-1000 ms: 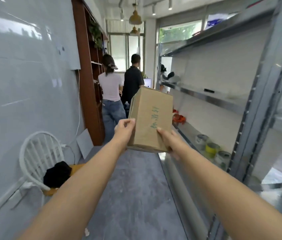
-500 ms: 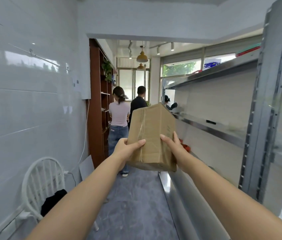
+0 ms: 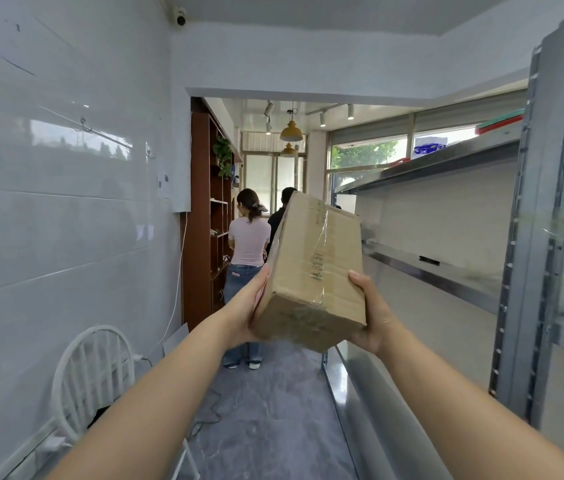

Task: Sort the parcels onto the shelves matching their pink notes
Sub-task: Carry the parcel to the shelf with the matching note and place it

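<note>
A taped cardboard parcel [image 3: 315, 271] is held up mid-frame, tilted, clamped between the left hand [image 3: 244, 306] and right hand [image 3: 372, 315], fingers wrapped on its sides (most fingers hidden behind the box). Green writing is seen on top but can't be read. The metal shelves [image 3: 447, 271] at right are partly cut off.

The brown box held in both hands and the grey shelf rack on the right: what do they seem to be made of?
The brown box looks like plain matte corrugated cardboard, with glossy clear tape wrinkling along its seam. The grey shelf rack appears to be metal, probably steel: a slotted upright and boards with a dull sheen.
</note>
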The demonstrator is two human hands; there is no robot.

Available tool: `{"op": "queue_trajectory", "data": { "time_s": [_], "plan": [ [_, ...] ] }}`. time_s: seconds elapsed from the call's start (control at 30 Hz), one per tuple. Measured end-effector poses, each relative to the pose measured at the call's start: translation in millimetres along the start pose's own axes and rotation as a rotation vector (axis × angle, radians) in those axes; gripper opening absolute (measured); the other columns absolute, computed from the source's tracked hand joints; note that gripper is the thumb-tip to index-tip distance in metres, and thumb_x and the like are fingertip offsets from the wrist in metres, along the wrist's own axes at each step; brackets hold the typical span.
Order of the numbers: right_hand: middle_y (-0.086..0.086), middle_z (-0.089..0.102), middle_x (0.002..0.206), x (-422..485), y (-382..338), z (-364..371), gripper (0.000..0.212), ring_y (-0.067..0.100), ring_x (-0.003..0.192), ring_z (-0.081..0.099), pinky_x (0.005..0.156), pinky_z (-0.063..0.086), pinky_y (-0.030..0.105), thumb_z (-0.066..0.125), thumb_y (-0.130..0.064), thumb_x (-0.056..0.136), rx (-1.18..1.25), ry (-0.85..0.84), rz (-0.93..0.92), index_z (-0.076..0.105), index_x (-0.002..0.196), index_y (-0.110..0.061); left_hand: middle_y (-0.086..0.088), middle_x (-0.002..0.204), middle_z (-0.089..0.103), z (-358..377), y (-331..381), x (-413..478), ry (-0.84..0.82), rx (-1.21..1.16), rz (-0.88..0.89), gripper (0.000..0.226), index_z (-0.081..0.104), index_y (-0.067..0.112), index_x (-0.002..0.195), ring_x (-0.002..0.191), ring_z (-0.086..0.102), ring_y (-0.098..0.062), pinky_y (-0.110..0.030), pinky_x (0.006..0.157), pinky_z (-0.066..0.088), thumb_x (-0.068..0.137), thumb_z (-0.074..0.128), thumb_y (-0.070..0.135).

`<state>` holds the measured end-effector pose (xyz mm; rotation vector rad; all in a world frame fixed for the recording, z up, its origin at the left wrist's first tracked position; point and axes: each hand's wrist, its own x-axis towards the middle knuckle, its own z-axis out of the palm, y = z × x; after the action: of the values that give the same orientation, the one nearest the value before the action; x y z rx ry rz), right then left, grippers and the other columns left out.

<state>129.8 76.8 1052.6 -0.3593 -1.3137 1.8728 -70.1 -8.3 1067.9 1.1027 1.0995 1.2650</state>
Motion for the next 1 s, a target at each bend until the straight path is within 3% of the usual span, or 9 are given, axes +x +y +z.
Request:
{"op": "queue_trajectory", "data": {
  "time_s": [0.07,0.17,0.3,0.4,0.6,0.7,0.8,0.93,1.0],
  "plan": [
    [0.012,0.075,0.100,0.7,1.4,-2.6,0.079,0.026,0.081,0.073,0.066,0.059,0.034,0.082,-0.045,0.052,0.018,-0.009,0.018,0.061,0.122,-0.014,-0.006,0.124,0.067,-3.9,-1.1,0.0,-0.013,-0.025,0.023,0.059,0.057,0.037,0.127,0.115,0.061,-0.028,-0.049,0.096,0.049,0.085,0.035,0.071],
    [0.008,0.075,0.097,6.1,-0.1,-11.0,0.070,0.023,0.081,0.071,0.065,0.057,0.032,0.067,-0.049,0.066,-0.143,0.116,0.049,0.058,0.127,-0.016,-0.005,0.117,0.069,-7.9,-0.6,2.5,0.051,-0.094,0.102,0.047,0.060,0.032,0.122,0.103,0.065,-0.025,-0.042,0.087,0.052,0.091,0.038,0.060],
    [0.009,0.066,0.126,14.0,1.0,-20.8,0.065,0.027,0.108,0.067,0.070,0.058,0.035,0.065,-0.051,0.078,-0.236,0.171,-0.008,0.052,0.135,-0.022,-0.009,0.110,0.068,-11.7,-0.1,5.1,0.135,-0.193,0.148,0.048,0.059,0.020,0.111,0.098,0.064,-0.026,-0.041,0.080,0.050,0.096,0.029,0.054],
    [0.004,0.066,0.126,16.0,-0.2,-22.3,0.046,0.023,0.106,0.068,0.070,0.058,0.033,0.053,-0.048,0.090,-0.267,0.194,-0.089,0.052,0.133,-0.032,-0.010,0.110,0.067,-6.3,-2.1,9.1,0.211,-0.222,0.164,0.042,0.057,0.013,0.092,0.098,0.063,-0.024,-0.039,0.077,0.049,0.100,0.029,0.043],
    [-0.003,0.062,0.131,13.0,-3.4,-32.9,0.052,0.020,0.111,0.065,0.093,0.053,0.039,0.048,-0.060,0.083,-0.474,0.362,-0.090,0.045,0.134,-0.048,0.002,0.065,0.074,28.5,-12.5,29.8,0.209,-0.194,0.182,0.025,0.064,0.017,0.084,0.063,0.069,-0.015,-0.028,0.061,0.045,0.097,0.045,0.028],
    [-0.004,0.077,0.096,-0.1,-8.2,-37.5,0.043,0.015,0.086,0.071,0.078,0.054,0.031,0.049,-0.059,0.085,-0.351,0.464,-0.062,0.067,0.111,-0.031,0.002,0.059,0.074,54.9,-12.5,38.8,0.099,-0.305,0.149,0.035,0.065,0.016,0.083,0.050,0.069,-0.011,-0.022,0.052,0.054,0.098,0.042,0.039],
    [-0.007,0.072,0.058,-21.6,-16.5,-46.0,0.033,0.014,0.068,0.064,0.067,0.049,0.030,0.046,-0.045,0.094,-0.327,0.513,-0.047,0.066,0.077,-0.026,-0.003,0.063,0.075,81.6,-14.2,44.1,-0.028,-0.368,0.126,0.044,0.066,0.014,0.085,0.052,0.070,-0.016,-0.021,0.044,0.054,0.096,0.039,0.047],
    [0.000,0.069,0.085,-49.2,-22.6,-54.4,0.023,0.008,0.069,0.060,0.055,0.050,0.015,0.042,-0.017,0.099,-0.398,0.587,-0.118,0.062,0.090,-0.020,-0.005,0.070,0.076,95.4,-20.1,57.2,-0.089,-0.363,0.112,0.040,0.065,0.014,0.098,0.058,0.072,-0.018,-0.026,0.051,0.056,0.097,0.039,0.045],
    [0.004,0.072,0.090,-58.3,-25.8,-61.2,0.023,0.012,0.071,0.065,0.055,0.052,0.018,0.045,-0.023,0.097,-0.418,0.619,-0.145,0.065,0.086,-0.020,-0.005,0.080,0.077,100.3,-23.9,69.4,-0.159,-0.290,0.088,0.040,0.065,0.015,0.112,0.068,0.074,-0.019,-0.031,0.064,0.055,0.096,0.041,0.044]
  ]
}}
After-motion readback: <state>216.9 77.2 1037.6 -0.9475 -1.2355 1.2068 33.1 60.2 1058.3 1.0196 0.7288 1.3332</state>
